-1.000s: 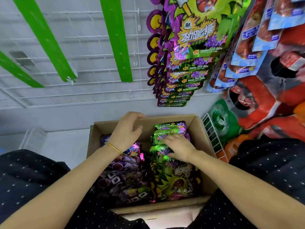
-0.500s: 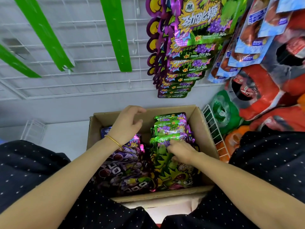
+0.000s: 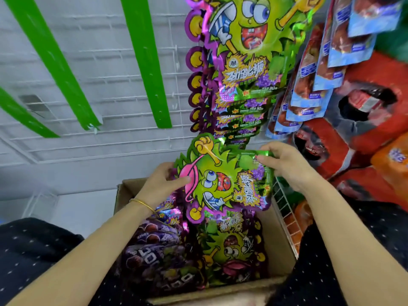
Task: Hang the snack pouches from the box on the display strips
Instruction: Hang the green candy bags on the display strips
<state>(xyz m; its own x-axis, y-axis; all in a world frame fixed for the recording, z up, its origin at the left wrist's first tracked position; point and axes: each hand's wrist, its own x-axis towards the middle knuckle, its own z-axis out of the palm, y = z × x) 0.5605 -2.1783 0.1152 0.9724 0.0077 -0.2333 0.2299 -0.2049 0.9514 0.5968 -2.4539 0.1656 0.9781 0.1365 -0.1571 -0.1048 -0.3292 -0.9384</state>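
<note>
Head view: pouch held sideways, empty strips up-left

Empty green display strips [image 3: 145,62] hang far left, with open grid around them. The left hand [image 3: 159,188], nearer them, pinches the top end of the snack pouch [image 3: 220,184]. The pouch's long axis runs left-right above the cardboard box [image 3: 281,235]. The right hand [image 3: 287,166] pinches its bottom end, just below the loaded strip [image 3: 245,51].
</note>
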